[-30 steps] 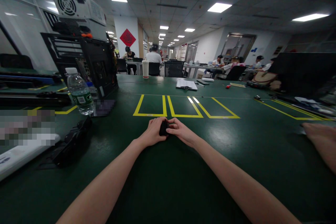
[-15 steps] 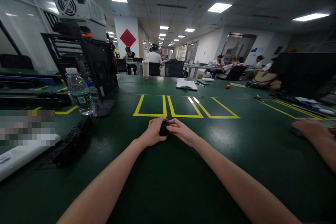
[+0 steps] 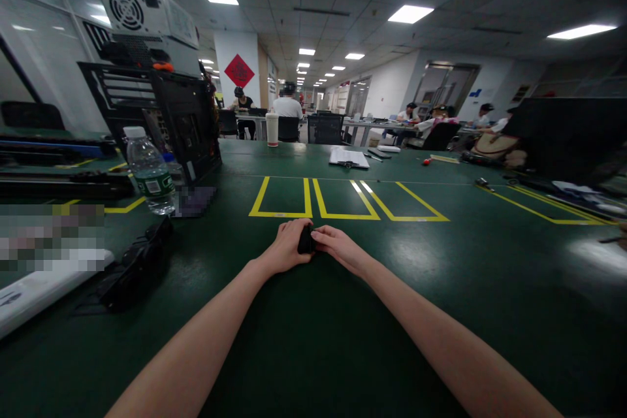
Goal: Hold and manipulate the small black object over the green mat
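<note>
Straight ahead on the green table (image 3: 304,326), my left hand (image 3: 287,247) is wrapped round a small black object (image 3: 306,240). Its kind cannot be made out, since the fingers hide much of it. Opposite, my right hand (image 3: 340,247) has thumb and fingers pinched together at the object's right side, touching it or very close. Just beyond both hands lie yellow tape outlines (image 3: 347,217) on the tabletop.
To the left stand a water bottle (image 3: 153,176), a black computer case (image 3: 181,121) with a power supply (image 3: 147,10) on top, and a tangled black item (image 3: 134,264). Farther back are a clipboard (image 3: 349,157) and a white cup (image 3: 272,129). People sit at distant desks.
At the right, another person's hand has drawn back almost out of view. My own hands and the black object have barely shifted.
</note>
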Available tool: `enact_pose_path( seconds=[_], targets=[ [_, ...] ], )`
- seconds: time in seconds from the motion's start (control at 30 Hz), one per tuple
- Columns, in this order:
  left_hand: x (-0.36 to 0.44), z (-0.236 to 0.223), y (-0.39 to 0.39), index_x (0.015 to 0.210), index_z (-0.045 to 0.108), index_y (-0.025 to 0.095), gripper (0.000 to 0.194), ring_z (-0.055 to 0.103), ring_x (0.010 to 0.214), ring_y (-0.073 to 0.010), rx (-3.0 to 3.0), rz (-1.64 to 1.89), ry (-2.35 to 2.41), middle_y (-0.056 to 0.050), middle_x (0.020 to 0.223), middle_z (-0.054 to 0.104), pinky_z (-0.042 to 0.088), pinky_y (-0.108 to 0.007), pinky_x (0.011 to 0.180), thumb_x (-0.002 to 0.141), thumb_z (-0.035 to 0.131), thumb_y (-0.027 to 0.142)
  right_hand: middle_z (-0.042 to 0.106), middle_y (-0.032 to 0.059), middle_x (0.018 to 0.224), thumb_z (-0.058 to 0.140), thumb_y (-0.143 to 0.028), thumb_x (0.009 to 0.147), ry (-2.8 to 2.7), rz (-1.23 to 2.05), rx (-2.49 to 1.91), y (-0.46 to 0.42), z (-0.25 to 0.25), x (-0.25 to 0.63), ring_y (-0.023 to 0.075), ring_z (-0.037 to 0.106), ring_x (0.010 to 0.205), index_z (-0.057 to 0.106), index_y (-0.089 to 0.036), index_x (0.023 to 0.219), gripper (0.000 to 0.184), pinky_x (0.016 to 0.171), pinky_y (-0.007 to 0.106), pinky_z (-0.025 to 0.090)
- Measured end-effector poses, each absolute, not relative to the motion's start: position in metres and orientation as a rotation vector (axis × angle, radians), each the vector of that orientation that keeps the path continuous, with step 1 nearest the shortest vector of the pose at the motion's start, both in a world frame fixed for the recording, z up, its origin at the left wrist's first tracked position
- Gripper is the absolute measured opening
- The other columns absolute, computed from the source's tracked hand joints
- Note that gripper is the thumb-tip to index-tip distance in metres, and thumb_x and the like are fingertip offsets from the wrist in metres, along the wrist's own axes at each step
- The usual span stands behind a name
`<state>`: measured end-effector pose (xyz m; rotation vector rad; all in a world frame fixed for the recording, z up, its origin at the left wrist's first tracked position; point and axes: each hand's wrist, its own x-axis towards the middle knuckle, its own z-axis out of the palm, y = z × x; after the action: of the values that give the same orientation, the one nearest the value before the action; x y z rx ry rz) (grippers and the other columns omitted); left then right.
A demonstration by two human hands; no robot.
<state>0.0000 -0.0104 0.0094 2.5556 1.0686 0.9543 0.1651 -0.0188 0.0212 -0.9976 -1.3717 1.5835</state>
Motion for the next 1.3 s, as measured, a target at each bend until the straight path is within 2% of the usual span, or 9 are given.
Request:
enact_pose_path(
  seconds=[0.17,0.33,0.53,0.7,0.9,1.07,1.3],
  targets=[
    [0.0000,0.0078,-0.0096,0.112,0.033,0.021,0.060,0.045,0.102,-0.0238,2.561,0.960,1.067,-0.007,0.108,0.048,0.029,-0.041,0.091,0.061,0.064,0.021,0.058,0.0015,0.087,0.068,-0.025,0.060,-1.402,1.592,-0.948,-0.0209,0.0220,0.1681,0.0169,0.055,0.088,0.050,-0.019,0.089,0.034,0.083,0.037,0.040],
    [0.0006,0.0067,-0.0085,0.111,0.034,0.021,0.059,0.045,0.103,-0.0230,2.565,0.967,1.061,-0.006,0.108,0.048,0.029,-0.040,0.090,0.060,0.063,0.018,0.057,0.0014,0.086,0.060,-0.036,0.068,-1.377,1.553,-0.947,-0.0183,0.0174,0.1639,0.0159,0.054,0.087,0.049,-0.020,0.086,0.027,0.084,0.036,0.039],
    [-0.0002,0.0087,-0.0102,0.111,0.034,0.021,0.058,0.045,0.103,-0.0237,2.561,0.960,1.057,-0.006,0.108,0.048,0.029,-0.041,0.090,0.061,0.063,0.020,0.055,0.0050,0.094,0.061,-0.032,0.068,-1.384,1.566,-0.967,-0.0155,0.0166,0.1646,0.0176,0.052,0.091,0.053,-0.017,0.088,0.025,0.085,0.036,0.040],
    [-0.0004,0.0093,-0.0108,0.112,0.033,0.021,0.059,0.045,0.103,-0.0242,2.555,0.951,1.060,-0.006,0.109,0.048,0.029,-0.042,0.091,0.061,0.064,0.021,0.057,0.0022,0.092,0.067,-0.021,0.062,-1.426,1.582,-0.947,-0.0207,0.0222,0.1688,0.0171,0.053,0.090,0.050,-0.020,0.091,0.034,0.084,0.036,0.040],
    [0.0006,0.0095,-0.0105,0.110,0.034,0.022,0.058,0.046,0.102,-0.0236,2.545,0.957,1.062,-0.005,0.107,0.048,0.029,-0.042,0.090,0.061,0.064,0.020,0.056,0.0031,0.091,0.058,-0.035,0.070,-1.401,1.550,-0.980,-0.0199,0.0176,0.1662,0.0179,0.053,0.091,0.050,-0.021,0.093,0.028,0.084,0.037,0.040],
    [-0.0001,0.0095,-0.0106,0.111,0.034,0.021,0.057,0.045,0.103,-0.0232,2.551,0.954,1.055,-0.006,0.108,0.048,0.029,-0.041,0.091,0.061,0.063,0.020,0.053,0.0054,0.099,0.059,-0.031,0.070,-1.391,1.568,-0.978,-0.0189,0.0199,0.1656,0.0178,0.051,0.095,0.052,-0.018,0.092,0.027,0.086,0.036,0.040],
    [0.0010,0.0072,-0.0090,0.112,0.033,0.021,0.060,0.044,0.104,-0.0255,2.547,0.958,1.077,-0.007,0.110,0.047,0.028,-0.043,0.090,0.060,0.064,0.021,0.057,0.0007,0.087,0.067,-0.024,0.061,-1.421,1.569,-0.946,-0.0216,0.0221,0.1672,0.0166,0.054,0.088,0.049,-0.021,0.091,0.036,0.083,0.037,0.039]
  ],
)
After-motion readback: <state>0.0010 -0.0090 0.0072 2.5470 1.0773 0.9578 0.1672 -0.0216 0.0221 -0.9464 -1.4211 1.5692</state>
